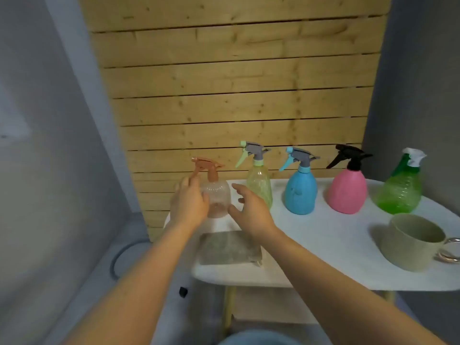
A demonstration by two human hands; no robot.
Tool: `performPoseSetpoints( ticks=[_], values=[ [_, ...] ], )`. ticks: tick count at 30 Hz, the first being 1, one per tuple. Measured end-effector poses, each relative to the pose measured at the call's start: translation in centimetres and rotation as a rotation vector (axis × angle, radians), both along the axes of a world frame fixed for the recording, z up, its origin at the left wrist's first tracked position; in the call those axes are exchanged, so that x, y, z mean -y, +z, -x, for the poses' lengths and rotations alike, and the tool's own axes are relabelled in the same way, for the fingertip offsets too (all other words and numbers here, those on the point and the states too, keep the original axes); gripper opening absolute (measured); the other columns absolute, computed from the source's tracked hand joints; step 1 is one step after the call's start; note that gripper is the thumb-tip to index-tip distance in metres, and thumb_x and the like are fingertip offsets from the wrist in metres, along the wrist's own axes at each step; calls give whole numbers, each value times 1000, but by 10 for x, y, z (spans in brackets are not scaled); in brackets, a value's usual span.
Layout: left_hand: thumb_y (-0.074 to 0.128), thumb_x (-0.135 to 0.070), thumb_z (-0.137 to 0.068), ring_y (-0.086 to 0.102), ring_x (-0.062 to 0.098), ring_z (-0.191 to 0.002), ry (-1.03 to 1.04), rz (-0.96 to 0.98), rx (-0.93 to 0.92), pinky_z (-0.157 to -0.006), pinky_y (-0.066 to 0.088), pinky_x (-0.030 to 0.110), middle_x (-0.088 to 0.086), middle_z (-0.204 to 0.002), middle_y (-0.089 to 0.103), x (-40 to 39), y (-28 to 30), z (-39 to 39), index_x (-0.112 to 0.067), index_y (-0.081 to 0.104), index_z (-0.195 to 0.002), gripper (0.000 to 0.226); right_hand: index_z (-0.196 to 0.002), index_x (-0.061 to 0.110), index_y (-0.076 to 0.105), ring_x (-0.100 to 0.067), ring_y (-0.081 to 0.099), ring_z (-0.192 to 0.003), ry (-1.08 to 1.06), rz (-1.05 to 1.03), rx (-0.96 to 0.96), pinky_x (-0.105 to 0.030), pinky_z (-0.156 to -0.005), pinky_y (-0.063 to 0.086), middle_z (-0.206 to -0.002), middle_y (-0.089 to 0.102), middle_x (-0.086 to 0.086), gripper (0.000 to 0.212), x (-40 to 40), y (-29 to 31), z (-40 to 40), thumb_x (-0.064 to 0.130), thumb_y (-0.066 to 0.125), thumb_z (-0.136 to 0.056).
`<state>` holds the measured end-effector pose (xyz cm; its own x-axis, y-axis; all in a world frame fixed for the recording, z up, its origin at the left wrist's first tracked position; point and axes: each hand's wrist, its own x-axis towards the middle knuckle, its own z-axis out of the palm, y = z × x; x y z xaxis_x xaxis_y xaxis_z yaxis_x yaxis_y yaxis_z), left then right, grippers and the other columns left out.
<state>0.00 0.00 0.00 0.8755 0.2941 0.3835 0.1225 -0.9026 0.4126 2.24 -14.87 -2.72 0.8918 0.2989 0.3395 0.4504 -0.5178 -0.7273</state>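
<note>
The left grip holds the clear, peach-tinted plastic spray bottle with an orange trigger head, thumb on its side. The bottle stands upright on the white worktop between both grips. The right grip is just to its right, fingers spread and holding nothing. A grey folded cloth lies just nearer than both.

Along the white table's back edge stand a clear peach-tinted bottle with orange sprayer, a yellow-green bottle topped grey, a blue bottle topped grey, a pink bottle topped black and a green bottle topped white; a beige mug and grey cloth lie nearer its front.
</note>
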Motion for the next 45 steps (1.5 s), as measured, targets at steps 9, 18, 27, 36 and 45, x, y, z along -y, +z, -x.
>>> performPoseSetpoints(
  ticks=[9, 18, 27, 36, 45],
  values=[
    [40, -27, -97, 1, 21, -146, -3, -257, 50, -114, -2, 49, 4, -158, 11, -19, -6, -82, -19, 19, -150, 58, -148, 15, 21, -19, 30, -137, 64, 44, -114, -26, -107, 26, -152, 30, -3, 68, -37, -29, -60, 26, 56, -90],
    [54, -17, -84, 34, 26, -117, -33, -101, -13, -80, 38, 31, 9, -116, 47, -9, 26, -61, -11, 55, -110, 27, -145, 17, 27, -18, 47, -120, 62, -100, -198, -25, -92, 41, -139, 41, -2, 76, -33, -25, -53, 24, 68, -81],
    [71, -16, -82, 55, 14, -83, -296, 184, -39, -69, 38, 24, -11, -83, 58, 36, 101, 66, -24, 56, -91, 20, -138, 30, 25, -8, 39, -123, 389, -262, -400, -17, -98, 38, -134, 37, 8, 94, 44, 24, 45, 28, 85, -65],
    [66, -24, -82, 66, 16, -59, -101, 635, 33, -55, 55, 30, -1, -89, 68, 106, 59, 160, -23, 59, -111, 30, -138, 35, 25, -29, 49, -115, -163, 431, 135, -39, -90, 38, -131, 50, 1, 99, 107, 25, 145, 65, 71, -56],
    [59, 9, -86, 67, 0, -81, -507, 752, -239, -65, 53, 14, -2, -106, 65, 95, 26, 187, -10, 38, -142, 62, -142, 34, 21, -30, 46, -118, -88, 594, -88, -40, -93, 36, -133, 49, -2, 109, 138, 15, 154, 64, 74, -52]
  ],
)
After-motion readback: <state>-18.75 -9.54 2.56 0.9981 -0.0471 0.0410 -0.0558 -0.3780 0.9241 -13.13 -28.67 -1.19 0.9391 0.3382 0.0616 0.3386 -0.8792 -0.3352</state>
